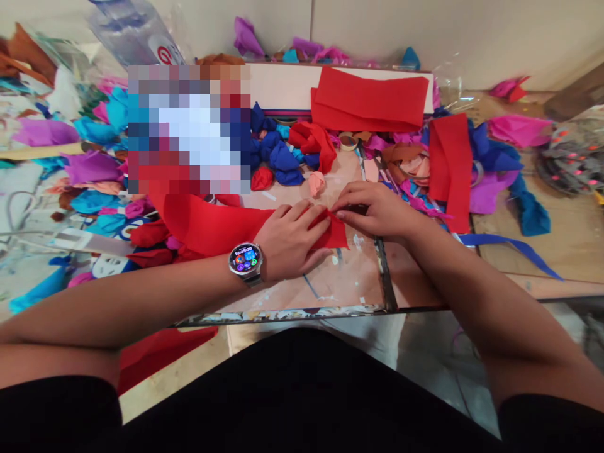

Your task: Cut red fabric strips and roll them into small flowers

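Observation:
A long red crepe paper strip (221, 223) runs across the table from the left and ends under my hands. My left hand (292, 239), with a watch on its wrist, rests over the strip, fingers bent and holding it against the table. At the strip's right end, my right hand (361, 207) pinches the upper edge between thumb and fingers, close to the left fingertips. The pinched bit is mostly hidden by the fingers. Just beyond the hands lies a small pale pink paper bud (316, 184).
Folded red sheets (372, 97) lie on a white box (278, 88) at the back. Blue paper buds (283, 160) and a tape roll (348, 141) are near it. Another red strip (450, 170) and a blue ribbon (519, 248) lie right. A clear bottle (132, 31) stands back left.

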`<action>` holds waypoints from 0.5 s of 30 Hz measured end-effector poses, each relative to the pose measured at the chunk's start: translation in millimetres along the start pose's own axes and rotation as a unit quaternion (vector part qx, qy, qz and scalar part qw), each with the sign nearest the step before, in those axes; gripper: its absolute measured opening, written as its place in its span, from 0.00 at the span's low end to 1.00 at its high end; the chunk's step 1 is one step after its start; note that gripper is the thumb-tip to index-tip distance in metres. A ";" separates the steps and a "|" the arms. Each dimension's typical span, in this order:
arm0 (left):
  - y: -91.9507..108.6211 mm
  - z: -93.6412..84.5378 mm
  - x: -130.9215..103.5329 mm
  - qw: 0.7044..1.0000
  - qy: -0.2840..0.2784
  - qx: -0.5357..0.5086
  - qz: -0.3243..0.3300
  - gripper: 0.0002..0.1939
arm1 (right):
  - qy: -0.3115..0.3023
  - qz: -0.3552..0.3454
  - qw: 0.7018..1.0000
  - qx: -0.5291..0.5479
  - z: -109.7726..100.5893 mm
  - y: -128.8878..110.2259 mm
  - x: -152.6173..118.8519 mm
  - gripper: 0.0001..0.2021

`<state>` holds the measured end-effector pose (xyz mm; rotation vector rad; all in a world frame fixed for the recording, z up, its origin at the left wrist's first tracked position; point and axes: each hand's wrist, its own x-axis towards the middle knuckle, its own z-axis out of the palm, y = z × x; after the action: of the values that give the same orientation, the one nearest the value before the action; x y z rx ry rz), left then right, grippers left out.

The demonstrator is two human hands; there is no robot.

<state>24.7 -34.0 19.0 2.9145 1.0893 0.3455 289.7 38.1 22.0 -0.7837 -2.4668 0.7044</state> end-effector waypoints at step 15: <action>0.4 0.6 -0.9 1.000 0.005 -0.002 -0.005 0.31 | 0.006 -0.008 1.000 0.002 7.2 -0.6 1.7 0.08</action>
<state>24.4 -34.8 18.2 2.9064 1.1037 0.3620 284.2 36.3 17.3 -0.7634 -2.4581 0.6971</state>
